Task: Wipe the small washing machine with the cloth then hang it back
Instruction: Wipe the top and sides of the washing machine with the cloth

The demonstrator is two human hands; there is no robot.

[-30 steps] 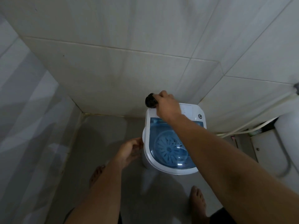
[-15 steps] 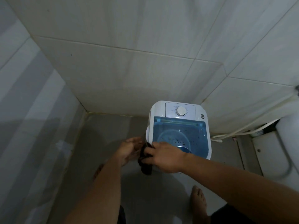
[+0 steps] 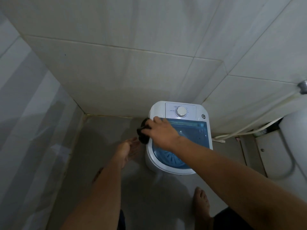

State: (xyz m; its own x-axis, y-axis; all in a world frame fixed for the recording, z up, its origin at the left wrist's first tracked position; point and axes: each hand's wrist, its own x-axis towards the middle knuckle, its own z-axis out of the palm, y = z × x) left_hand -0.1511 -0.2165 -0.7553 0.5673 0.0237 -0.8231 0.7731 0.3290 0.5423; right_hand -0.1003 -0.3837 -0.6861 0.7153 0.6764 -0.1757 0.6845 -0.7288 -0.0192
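A small white washing machine (image 3: 191, 110) with a clear blue lid and a round dial stands on the floor against the tiled wall. My right hand (image 3: 162, 131) presses a bunched dark cloth (image 3: 143, 131) against the machine's upper left edge. My left hand (image 3: 127, 151) hovers just left of the machine, below the cloth, palm up with fingers apart, holding nothing.
Tiled walls meet in a corner behind the machine. A white hose (image 3: 249, 128) runs along the right wall to a metal fitting (image 3: 303, 86). A white fixture (image 3: 294, 146) stands at the right. My bare feet (image 3: 201, 203) are on the grey floor in front.
My right hand has carried the cloth from the machine's lower left side up to its upper left edge. My left hand has let go of the cloth and opened.
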